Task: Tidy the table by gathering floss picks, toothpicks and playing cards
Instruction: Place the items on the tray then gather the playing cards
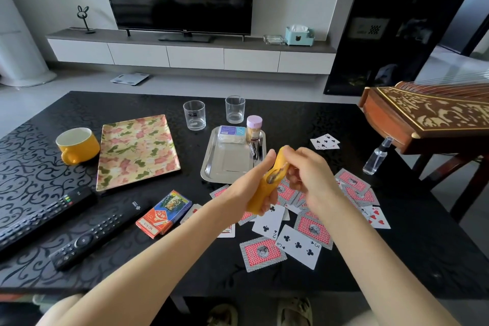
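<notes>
My left hand [251, 188] grips a yellow case [267, 188] with a window showing dark metal tools, held above the table. My right hand [309, 174] pinches the case's top end. Several playing cards [299, 243] lie scattered below, some face up, some red-backed; more playing cards [325, 141] lie farther back. A card box [164, 213] lies at the left of them. On the steel tray [227, 164] stand a floss pick pack [232, 134] and a toothpick jar [254, 127] with a pink lid.
A floral tray [137, 151], a yellow mug [76, 145], two glasses [194, 114] and two remotes [98, 233] share the black table. A spray bottle [375, 156] stands at the right edge, beside a wooden zither [428, 111].
</notes>
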Available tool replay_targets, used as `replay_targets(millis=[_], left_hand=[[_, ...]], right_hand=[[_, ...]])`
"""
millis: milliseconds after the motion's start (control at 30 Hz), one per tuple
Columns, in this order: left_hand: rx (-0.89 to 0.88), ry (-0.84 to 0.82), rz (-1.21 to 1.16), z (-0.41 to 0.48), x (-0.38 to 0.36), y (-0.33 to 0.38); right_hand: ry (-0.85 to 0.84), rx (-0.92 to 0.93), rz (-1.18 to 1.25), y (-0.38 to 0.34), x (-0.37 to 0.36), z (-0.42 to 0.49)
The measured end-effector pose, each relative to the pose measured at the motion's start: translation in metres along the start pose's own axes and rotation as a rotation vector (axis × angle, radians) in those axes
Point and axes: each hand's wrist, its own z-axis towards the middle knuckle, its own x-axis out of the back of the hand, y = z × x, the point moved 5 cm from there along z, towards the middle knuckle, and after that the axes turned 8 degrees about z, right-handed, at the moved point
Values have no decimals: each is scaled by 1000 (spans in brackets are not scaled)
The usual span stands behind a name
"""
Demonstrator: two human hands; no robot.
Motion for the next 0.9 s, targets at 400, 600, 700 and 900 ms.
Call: replay_targets(millis=[400,600,700,900], left_hand=[[12,-21,76,-3,-9,8],[-63,-18,83,-6,-9,9],[-40,101,223,-6,0,7],[18,224,166,-2,5,3]], right_hand=[[137,287,-440,-14,-7,-15],[-61,-224,353,7,-6,-4],[-82,-342,483,13,-2,0],[-37,-148,266,9,-4,-4]])
